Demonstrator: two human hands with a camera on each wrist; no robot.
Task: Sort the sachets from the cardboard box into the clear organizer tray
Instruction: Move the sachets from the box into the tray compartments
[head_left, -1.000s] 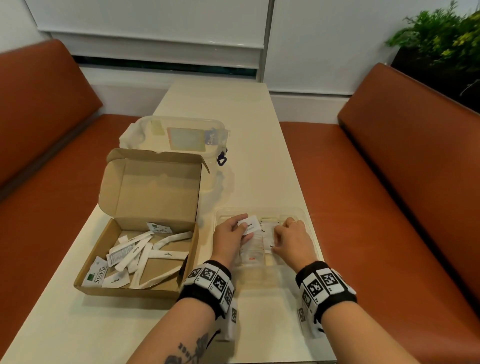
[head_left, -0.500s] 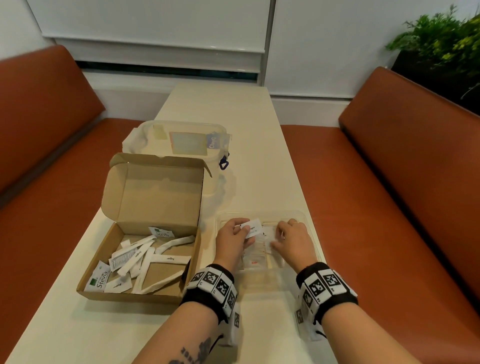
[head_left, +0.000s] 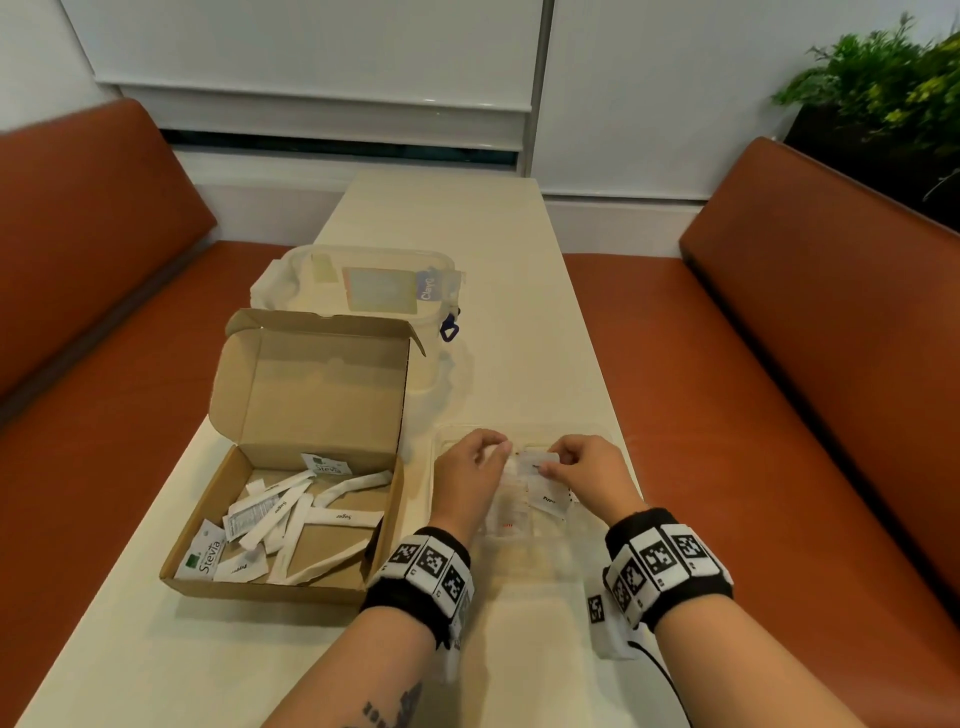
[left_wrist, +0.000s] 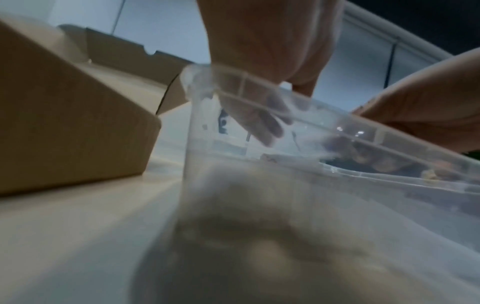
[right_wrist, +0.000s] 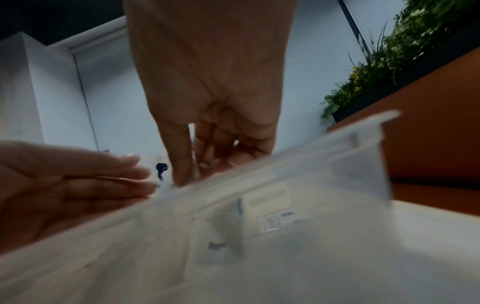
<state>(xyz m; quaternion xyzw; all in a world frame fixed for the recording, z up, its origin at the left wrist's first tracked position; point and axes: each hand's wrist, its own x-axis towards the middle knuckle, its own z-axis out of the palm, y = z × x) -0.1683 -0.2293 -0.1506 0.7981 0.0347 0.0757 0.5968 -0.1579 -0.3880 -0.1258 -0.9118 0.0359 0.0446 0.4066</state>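
My head feed is evenly lit and mostly sharp, bowed at its edges. Both wrist feeds smear badly up close; the organizer tray (left_wrist: 285, 98) wall catches small glints and hazes everything behind it.

"Stevia" and "Sugar" on sachets (head_left: 291, 525); "Clavo" on container label (head_left: 428, 287)

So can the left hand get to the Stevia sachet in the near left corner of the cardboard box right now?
Probably yes. The left hand is over the clear organizer tray beside the cardboard box, whose lid stands open, and the Stevia sachet lies uncovered on top.
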